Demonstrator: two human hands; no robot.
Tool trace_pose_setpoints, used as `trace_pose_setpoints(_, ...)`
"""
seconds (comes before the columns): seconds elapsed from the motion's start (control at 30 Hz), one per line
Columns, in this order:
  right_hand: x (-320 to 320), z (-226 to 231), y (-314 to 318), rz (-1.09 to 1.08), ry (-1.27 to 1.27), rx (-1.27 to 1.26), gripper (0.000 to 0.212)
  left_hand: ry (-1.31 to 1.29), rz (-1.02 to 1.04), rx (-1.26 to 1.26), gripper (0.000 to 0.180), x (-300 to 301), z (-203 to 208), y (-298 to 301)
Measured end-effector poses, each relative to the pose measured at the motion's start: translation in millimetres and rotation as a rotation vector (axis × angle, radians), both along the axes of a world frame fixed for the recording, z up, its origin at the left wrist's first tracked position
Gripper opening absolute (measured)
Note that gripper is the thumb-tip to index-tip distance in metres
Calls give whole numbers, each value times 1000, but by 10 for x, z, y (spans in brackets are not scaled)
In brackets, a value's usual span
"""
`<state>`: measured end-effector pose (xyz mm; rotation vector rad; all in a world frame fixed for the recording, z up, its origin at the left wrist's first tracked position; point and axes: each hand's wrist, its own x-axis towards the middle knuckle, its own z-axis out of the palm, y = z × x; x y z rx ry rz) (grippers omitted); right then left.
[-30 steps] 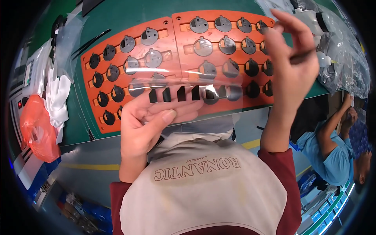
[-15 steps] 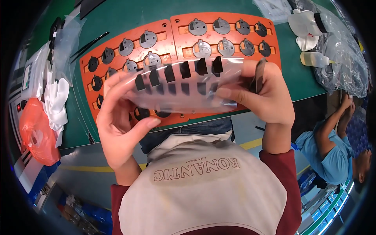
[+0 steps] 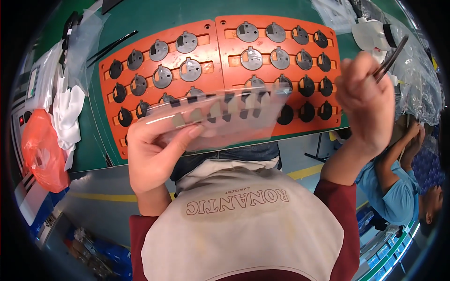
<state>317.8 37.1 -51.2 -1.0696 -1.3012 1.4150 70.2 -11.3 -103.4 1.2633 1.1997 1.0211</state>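
Observation:
My left hand (image 3: 157, 147) pinches a clear plastic sheet (image 3: 243, 122) between thumb and fingers, holding it up over the near side of the orange trays. A row of small dark pieces (image 3: 229, 107) sits along the sheet. At the right, my right hand (image 3: 368, 100) is closed around dark tweezers (image 3: 393, 58), whose ends point up and to the right, clear of the sheet. Behind the sheet, two orange trays (image 3: 216, 51) hold rows of round dark discs (image 3: 247, 32), each with a cut-out; the sheet and my left hand hide some discs.
The trays lie on a green tabletop (image 3: 159, 14). At the left are white cloth (image 3: 68, 112), an orange-red plastic bag (image 3: 43, 152) and thin black strips (image 3: 112, 48). A bottle (image 3: 370, 35) and clear plastic wrap (image 3: 417, 79) lie right. Beyond, a person in blue (image 3: 391, 192) is at work.
My right hand has let go of the sheet and moved right, with the tweezers now swung outward. The sheet, held by my left hand alone, has dropped slightly and straightened.

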Motion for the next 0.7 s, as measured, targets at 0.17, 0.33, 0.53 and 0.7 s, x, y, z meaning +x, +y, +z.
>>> trace_pose_setpoints(0.17, -75, 181, 205, 339, 396, -273, 29, -113, -124, -53, 15, 89, 41, 3)
trace_pose_setpoints(0.33, -380, -119, 298, 118, 243, -59, 41, 16, -299, -50, 18, 21, -20, 3)
trace_pose_setpoints(0.53, -490, -296, 171, 157, 91, -74, 49, -37, -260, -24, 21, 111, -62, 51)
trace_pose_setpoints(0.7, -463, -378, 90, 189, 84, -2, 40, 33, -218, 13, 21, 162, 14, 85)
